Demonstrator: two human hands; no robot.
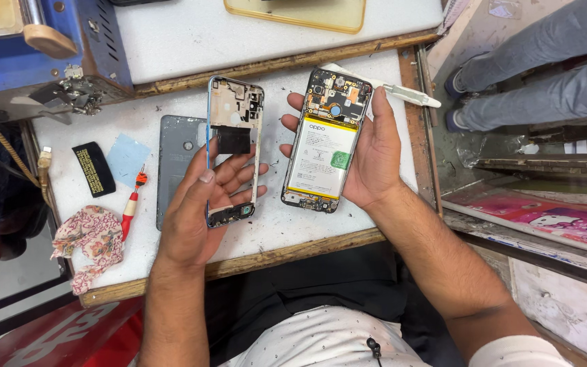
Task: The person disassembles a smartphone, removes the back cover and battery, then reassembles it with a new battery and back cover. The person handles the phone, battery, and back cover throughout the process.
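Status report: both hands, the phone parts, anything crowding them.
Left hand holds the phone frame. Right hand holds the opened phone, battery up. Grey back cover lies under the frame.

This is a small phone-repair workshop. A worn white counter (171, 41) with chipped wooden edging carries an opened smartphone (323, 139) with its battery and circuit board bare, a stripped phone mid-frame (234, 129) and a grey back cover (174, 160). Near the counter's left edge lie a red-handled screwdriver (131, 204) and a patterned rag (93, 241); a blue machine (49, 47) stands at the far left corner.
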